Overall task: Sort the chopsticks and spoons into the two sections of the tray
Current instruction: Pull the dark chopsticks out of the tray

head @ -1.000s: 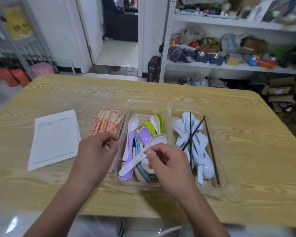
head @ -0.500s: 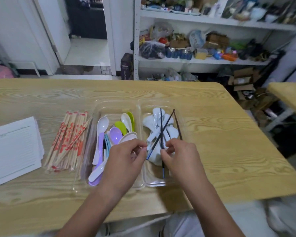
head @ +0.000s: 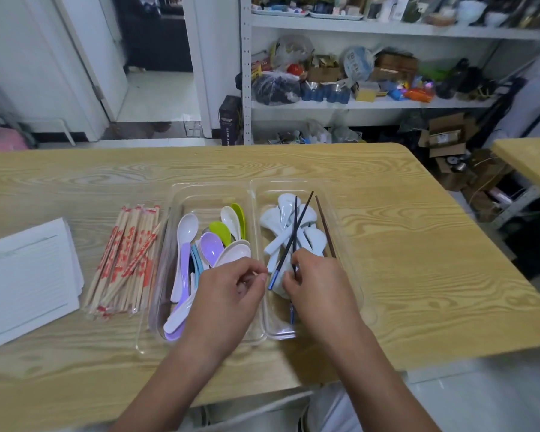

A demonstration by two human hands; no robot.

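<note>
Where the clear tray sits mid-table, both hands work over its near end. Right hand: fingers pinched on a dark chopstick in the right section, atop pale blue spoons. Two more dark chopsticks there, one crossing the first, one brown along the right wall. Left hand: over the left section, fingers curled together; whether it grips anything, cannot tell. Left section holds coloured spoons. Wrapped chopsticks lie left of the tray, paper beyond them.
</note>
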